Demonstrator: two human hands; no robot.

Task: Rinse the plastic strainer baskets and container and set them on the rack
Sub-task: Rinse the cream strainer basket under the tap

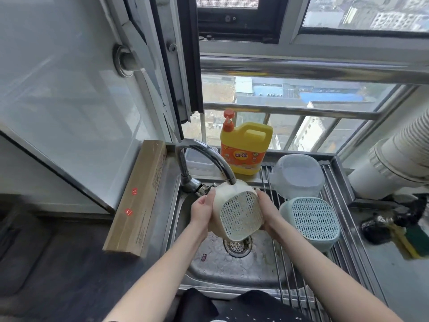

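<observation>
I hold a cream-white plastic strainer basket [236,210] on its side under the faucet spout [209,159], its perforated bottom facing me, above the sink drain [238,246]. My left hand [202,210] grips its left wall and my right hand [267,211] grips its right wall. On the roll-up rack [334,256] over the sink's right side, a pale blue strainer basket [311,219] lies upside down. Behind it on the rack stands a clear plastic container [298,175], mouth tilted down.
A yellow dish soap jug [246,149] with an orange pump stands behind the faucet. A long brown cardboard box [139,198] leans along the sink's left rim. A green-yellow sponge and dark scourer [404,231] lie on the right counter. A white duct [394,159] crosses at far right.
</observation>
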